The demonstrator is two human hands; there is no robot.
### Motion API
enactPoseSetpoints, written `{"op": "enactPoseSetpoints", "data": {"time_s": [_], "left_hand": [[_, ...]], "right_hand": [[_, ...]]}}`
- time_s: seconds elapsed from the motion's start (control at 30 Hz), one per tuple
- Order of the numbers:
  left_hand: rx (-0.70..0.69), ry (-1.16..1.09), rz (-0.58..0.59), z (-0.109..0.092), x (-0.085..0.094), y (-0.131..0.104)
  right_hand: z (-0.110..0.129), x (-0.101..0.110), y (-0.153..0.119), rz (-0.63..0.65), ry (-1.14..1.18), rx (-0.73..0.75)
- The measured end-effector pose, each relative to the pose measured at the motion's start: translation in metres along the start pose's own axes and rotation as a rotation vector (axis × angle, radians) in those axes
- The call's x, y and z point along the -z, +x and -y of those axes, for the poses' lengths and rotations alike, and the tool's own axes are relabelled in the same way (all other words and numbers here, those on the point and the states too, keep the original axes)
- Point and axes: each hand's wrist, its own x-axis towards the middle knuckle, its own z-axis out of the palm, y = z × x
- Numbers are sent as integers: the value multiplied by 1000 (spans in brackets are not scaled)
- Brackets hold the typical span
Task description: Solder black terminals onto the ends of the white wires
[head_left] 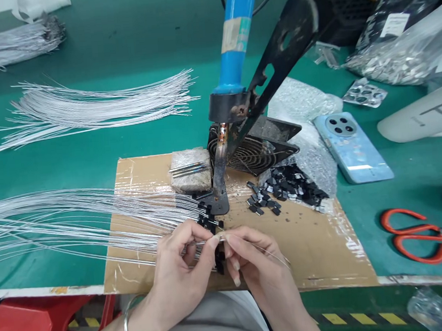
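Note:
My left hand [183,279] pinches the end of a thin white wire between thumb and forefinger. Close against it, my right hand [264,266] has thumb and forefinger closed on a fine wire [270,255] that trails off to the right; whether it is solder I cannot tell. The fingertips nearly meet, so the joint between them is hidden. Beneath and behind the hands lies a bundle of white wires [141,211], several tipped with small black connectors [205,214]. Just beyond, a blue-handled soldering iron [232,64] points down in a black metal bracket [278,60].
Cardboard [318,254] covers the front of the green table. On it are a wrapped block with metal rods [191,175] and loose black connectors [263,198]. A black fan [252,153] stands behind. Rightward lie a blue phone [356,148] and red-handled scissors [421,237]; more white wires [103,105] lie back left.

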Motion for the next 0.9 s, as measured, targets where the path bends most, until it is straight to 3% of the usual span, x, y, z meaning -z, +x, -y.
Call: {"op": "enactPoseSetpoints", "data": {"time_s": [0.43, 0.73, 0.9], "left_hand": [[64, -113, -31, 4, -9, -2], [111, -133, -64, -4, -7, 5], [139, -149, -86, -7, -5, 6]], "right_hand": [[3, -8, -1, -71, 11, 18], [1, -3, 0, -25, 28, 3], [3, -6, -5, -65, -94, 61]]}}
